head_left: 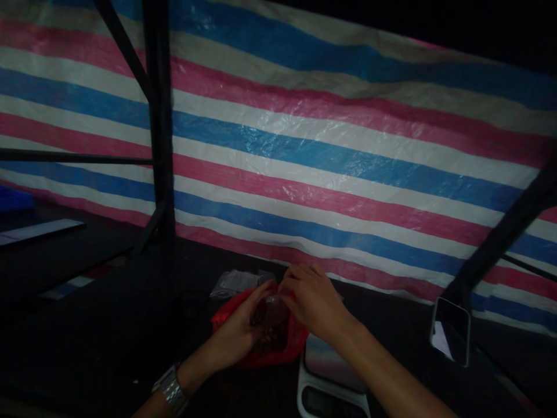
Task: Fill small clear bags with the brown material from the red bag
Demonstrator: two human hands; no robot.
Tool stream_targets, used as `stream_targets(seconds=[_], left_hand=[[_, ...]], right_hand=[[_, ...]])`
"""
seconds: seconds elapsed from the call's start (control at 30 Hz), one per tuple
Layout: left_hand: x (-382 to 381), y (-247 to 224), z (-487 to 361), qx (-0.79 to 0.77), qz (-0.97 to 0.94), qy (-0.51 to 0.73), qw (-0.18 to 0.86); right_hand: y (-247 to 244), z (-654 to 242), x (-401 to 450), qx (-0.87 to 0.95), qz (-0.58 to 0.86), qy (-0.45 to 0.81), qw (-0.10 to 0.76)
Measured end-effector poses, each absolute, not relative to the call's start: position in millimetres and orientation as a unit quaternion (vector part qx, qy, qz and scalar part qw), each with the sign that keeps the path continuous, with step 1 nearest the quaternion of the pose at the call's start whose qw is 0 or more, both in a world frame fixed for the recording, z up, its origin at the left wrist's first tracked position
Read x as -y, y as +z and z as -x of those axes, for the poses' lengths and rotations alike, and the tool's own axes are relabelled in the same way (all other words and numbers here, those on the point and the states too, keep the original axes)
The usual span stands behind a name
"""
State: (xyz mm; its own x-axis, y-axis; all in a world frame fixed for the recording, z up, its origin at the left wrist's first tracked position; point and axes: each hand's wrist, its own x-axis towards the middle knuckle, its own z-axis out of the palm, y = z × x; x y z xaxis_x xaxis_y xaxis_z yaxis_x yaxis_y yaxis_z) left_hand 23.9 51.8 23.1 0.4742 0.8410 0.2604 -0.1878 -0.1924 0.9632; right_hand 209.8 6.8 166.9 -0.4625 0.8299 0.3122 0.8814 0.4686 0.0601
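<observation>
A small clear plastic bag [275,309] is held between my two hands over a red basket [298,343]. My left hand [246,325], with a metal watch [172,388] on its wrist, has its fingers curled round the bag's left side. From the right, my right hand [312,299] pinches the bag near its top; its fingertips are partly hidden. Small dark pieces [266,342] lie in the basket, too dim to name. Whether anything is inside the bag I cannot tell.
Flat clear plastic bags [237,281] lie behind the basket. A digital scale [333,371] sits at its front right, under my right forearm. A phone [451,332] leans by a dark slanted post [500,232]. Striped plastic sheeting [331,157] hangs behind the dark table [165,325].
</observation>
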Motion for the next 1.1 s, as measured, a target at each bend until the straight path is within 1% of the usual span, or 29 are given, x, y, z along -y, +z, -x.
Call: stream_targets(seconds=[0.27, 0.6, 0.67, 0.73, 0.8, 0.83, 0.9, 0.97, 1.1], left_hand=[[-52.9, 26.2, -19.6, -0.284, -0.652, 0.465, 0.527], [-42.8, 52.6, -25.6, -0.325, -0.664, 0.464, 0.489], [-41.4, 61.9, -26.1, -0.323, -0.667, 0.468, 0.481], [-46.4, 72.5, -21.6, -0.335, -0.665, 0.477, 0.467], [-59.6, 83.1, -11.5, -0.368, -0.655, 0.493, 0.439], [-68.9, 87.8, -4.9, -0.39, -0.649, 0.5, 0.421], [-89.9, 94.9, 8.8, -0.436, -0.641, 0.502, 0.383], [-109.0, 97.6, 19.3, -0.479, -0.647, 0.481, 0.348], [-126.5, 88.5, 22.3, -0.526, -0.689, 0.412, 0.28]], right_hand=[[168.0, -205.1, -8.3, 0.843, 0.512, -0.086, 0.143], [171.7, -199.7, -11.2, 0.84, 0.507, -0.02, 0.189], [172.4, -200.6, -11.9, 0.837, 0.503, -0.004, 0.215], [174.7, -208.9, -14.2, 0.821, 0.503, 0.009, 0.271], [178.3, -227.7, -19.1, 0.779, 0.535, 0.003, 0.327], [180.2, -240.8, -22.5, 0.752, 0.564, -0.006, 0.341], [181.8, -271.2, -30.1, 0.713, 0.621, -0.01, 0.325], [178.3, -300.6, -36.3, 0.702, 0.648, 0.001, 0.294], [151.5, -332.8, -39.4, 0.716, 0.673, 0.053, 0.179]])
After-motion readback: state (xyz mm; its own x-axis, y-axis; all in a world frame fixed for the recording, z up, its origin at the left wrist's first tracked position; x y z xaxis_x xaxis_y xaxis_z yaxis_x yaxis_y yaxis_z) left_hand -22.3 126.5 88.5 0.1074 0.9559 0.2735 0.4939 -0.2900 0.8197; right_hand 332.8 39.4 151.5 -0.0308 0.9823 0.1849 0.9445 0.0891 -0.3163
